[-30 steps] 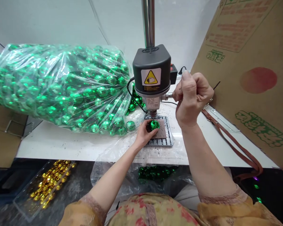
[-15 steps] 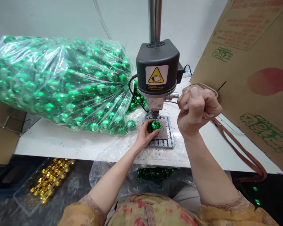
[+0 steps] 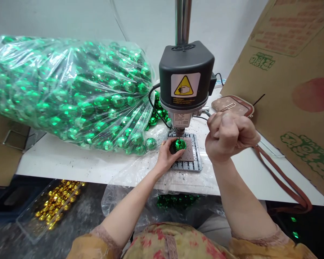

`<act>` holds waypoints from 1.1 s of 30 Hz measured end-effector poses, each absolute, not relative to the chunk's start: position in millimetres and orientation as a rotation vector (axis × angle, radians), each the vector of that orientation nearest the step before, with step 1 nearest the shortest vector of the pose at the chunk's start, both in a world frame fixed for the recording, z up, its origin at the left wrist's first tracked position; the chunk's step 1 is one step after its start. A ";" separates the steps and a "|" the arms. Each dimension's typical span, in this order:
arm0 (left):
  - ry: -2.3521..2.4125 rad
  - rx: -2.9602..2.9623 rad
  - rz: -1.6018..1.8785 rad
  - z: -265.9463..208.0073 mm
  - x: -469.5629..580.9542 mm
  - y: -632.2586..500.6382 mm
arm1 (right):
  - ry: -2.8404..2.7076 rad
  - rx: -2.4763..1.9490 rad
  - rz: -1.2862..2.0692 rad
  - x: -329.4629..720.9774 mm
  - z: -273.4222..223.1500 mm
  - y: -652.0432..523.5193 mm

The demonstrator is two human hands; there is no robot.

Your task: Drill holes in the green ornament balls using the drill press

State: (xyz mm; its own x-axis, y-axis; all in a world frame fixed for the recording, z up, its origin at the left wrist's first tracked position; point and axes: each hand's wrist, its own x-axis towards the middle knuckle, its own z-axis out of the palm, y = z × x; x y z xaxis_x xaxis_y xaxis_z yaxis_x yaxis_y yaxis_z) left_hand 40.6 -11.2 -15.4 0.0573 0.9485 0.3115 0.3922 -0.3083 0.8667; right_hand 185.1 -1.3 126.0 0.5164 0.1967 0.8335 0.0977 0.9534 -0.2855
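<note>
Green faceted bauble [image 3: 180,144] sits beneath the drill press [image 3: 187,81], pinched by the left hand [image 3: 166,156], presumably for steadiness; the right hand [image 3: 230,136] clenches, apparently around the feed lever [image 3: 204,109].

Ball [image 3: 180,144] looks glossy; far pole [image 3: 183,21] shiny metal; left bag [image 3: 67,82] clear, crinkled plastic; right box [image 3: 283,93] matt cardboard.
</note>
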 end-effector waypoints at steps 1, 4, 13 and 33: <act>1.343 1.756 1.233 -15.6 40.7 -11.4 | -1.034 -0.308 0.062 185.3 125.0 -1.0; 1.339 1.748 1.234 -15.9 41.0 -11.7 | -1.038 -0.299 0.065 186.0 122.7 0.2; 1.330 1.745 1.248 -15.1 40.8 -11.7 | -1.065 -0.292 0.049 187.9 116.0 0.1; 1.381 1.602 1.363 -3.2 43.3 -25.8 | -1.023 -0.473 0.247 188.5 168.0 3.0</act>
